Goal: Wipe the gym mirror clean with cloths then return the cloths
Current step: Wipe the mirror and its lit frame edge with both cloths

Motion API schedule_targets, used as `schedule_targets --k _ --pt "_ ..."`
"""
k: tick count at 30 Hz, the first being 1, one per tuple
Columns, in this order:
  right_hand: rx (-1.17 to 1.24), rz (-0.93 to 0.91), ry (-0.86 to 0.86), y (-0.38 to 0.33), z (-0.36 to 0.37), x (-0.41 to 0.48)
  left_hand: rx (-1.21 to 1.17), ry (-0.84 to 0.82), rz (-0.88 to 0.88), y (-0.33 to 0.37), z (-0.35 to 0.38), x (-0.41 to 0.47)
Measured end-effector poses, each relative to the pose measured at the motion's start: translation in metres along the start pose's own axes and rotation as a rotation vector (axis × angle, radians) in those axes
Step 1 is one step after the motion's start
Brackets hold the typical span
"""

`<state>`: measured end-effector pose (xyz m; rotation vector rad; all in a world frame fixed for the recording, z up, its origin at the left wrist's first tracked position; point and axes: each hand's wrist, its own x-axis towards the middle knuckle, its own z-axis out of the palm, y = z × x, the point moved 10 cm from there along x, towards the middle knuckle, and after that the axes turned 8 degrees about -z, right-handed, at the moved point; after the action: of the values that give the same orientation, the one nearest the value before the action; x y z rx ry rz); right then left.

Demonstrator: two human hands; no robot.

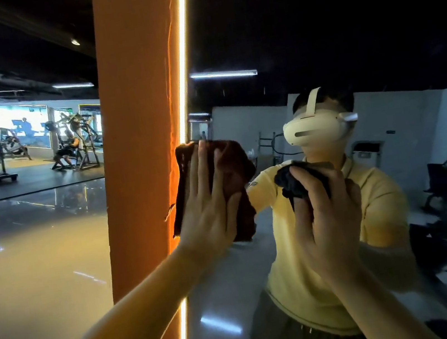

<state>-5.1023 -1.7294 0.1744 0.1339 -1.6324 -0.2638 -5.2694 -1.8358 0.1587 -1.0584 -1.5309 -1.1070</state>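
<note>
**Forearms raised, two soft cloths on the glass**

Nearest the lens, two bare forearms reach up toward the large wall mirror [312, 38]. Left of the glass stands an orange pillar [136, 124], with a glowing light strip [184, 58] running along the mirror's edge. The left hand [207, 204] lies flat, its fingers [201, 167] straight and slightly apart. It presses a rust-brown terry cloth [233, 164] against the glass just beside that strip. Further right, the right hand [328, 211] has its fingers curled tight around a dark navy bunched cloth [297, 184], held at the mirror's surface.

Both cloths look light, limp and easily crumpled. The brown one probably slides best under a broad open palm, while the dark one suits a gathered fistful with a pad of fabric left showing. Loose corners may drag or flop.
</note>
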Motion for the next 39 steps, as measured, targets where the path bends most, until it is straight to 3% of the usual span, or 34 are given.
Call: schedule_targets --k 4,6,12,14,18,24,26,29,34,36,39 --pt "0.009 -0.004 -0.049 -0.004 0.003 -0.003 -0.001 -0.152 -0.106 -0.012 0.011 -0.102" --pt "0.016 -0.031 -0.089 -0.006 0.004 -0.002 -0.003 -0.171 -0.097 -0.007 0.007 -0.106" --pt "0.047 -0.054 -0.124 -0.008 0.002 -0.001 -0.015 0.014 -0.111 0.025 -0.02 0.09" --pt "0.048 -0.05 -0.107 -0.008 0.002 -0.002 -0.003 0.081 -0.093 0.025 -0.021 0.112" --pt "0.045 -0.022 -0.064 -0.004 0.002 -0.008 0.012 0.042 0.013 0.008 -0.005 0.031" --pt "0.044 -0.013 -0.118 -0.015 0.006 -0.022 0.103 -0.235 -0.064 -0.021 0.019 -0.155" --pt "0.068 -0.032 -0.143 -0.02 0.001 -0.028 0.123 -0.256 -0.034 -0.015 0.015 -0.174" --pt "0.073 -0.007 -0.159 -0.016 -0.006 -0.028 0.108 -0.189 0.035 0.003 0.007 -0.1" --pt "0.13 0.108 -0.076 -0.002 -0.019 -0.026 0.021 0.02 -0.038 0.047 0.002 0.063" --pt "0.144 0.108 -0.067 -0.002 -0.019 -0.029 0.034 0.03 0.031 0.052 0.012 0.05" --pt "0.12 0.112 -0.066 -0.003 -0.013 -0.036 0.077 -0.097 0.173 0.041 0.033 -0.039"
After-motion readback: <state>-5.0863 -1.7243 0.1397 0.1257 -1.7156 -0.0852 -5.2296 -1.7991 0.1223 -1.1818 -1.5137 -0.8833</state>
